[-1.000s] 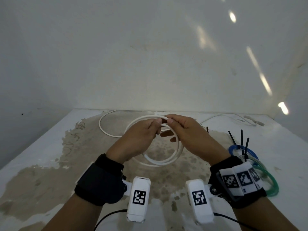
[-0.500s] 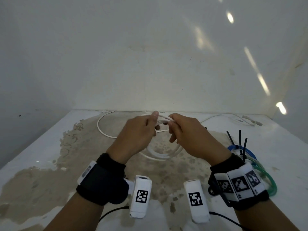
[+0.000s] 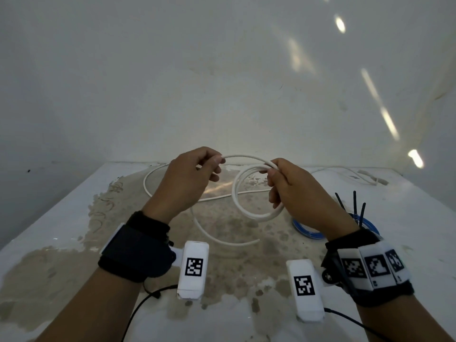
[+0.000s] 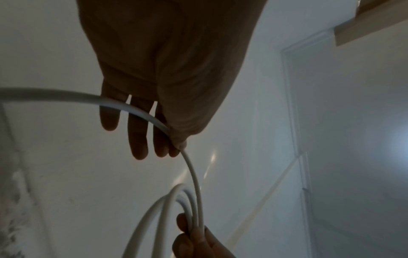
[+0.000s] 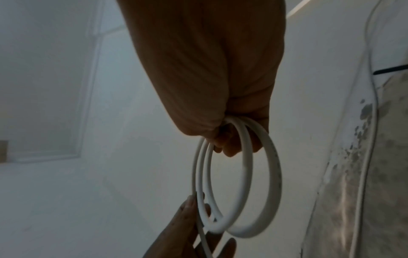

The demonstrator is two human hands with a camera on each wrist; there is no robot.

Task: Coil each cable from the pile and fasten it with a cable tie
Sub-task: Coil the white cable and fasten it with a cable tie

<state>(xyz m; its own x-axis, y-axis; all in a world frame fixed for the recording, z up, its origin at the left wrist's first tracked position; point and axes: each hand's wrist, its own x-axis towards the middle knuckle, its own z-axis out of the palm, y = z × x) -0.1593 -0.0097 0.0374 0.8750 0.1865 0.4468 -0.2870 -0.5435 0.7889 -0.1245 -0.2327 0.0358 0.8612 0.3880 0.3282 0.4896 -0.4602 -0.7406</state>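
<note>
Above the middle of the tabletop (image 3: 419, 218) you hold the white cable (image 3: 256, 213) between both hands. Your left hand (image 3: 187, 178) pinches a single strand between thumb and forefinger, the other fingers (image 4: 137, 139) loosely extended. From that pinch the strand arcs across to your right hand (image 3: 293, 191), whose curled fingers grip the gathered loops at their top, so the coil hangs below it, clear of the stained surface. The loose remainder of the cable trails on the tabletop toward the far edge and far right corner. Near the right edge, just beside your right wrist, lies a blue coiled cable (image 3: 311, 233) with black cable ties (image 3: 355, 206) sticking up from it.
</note>
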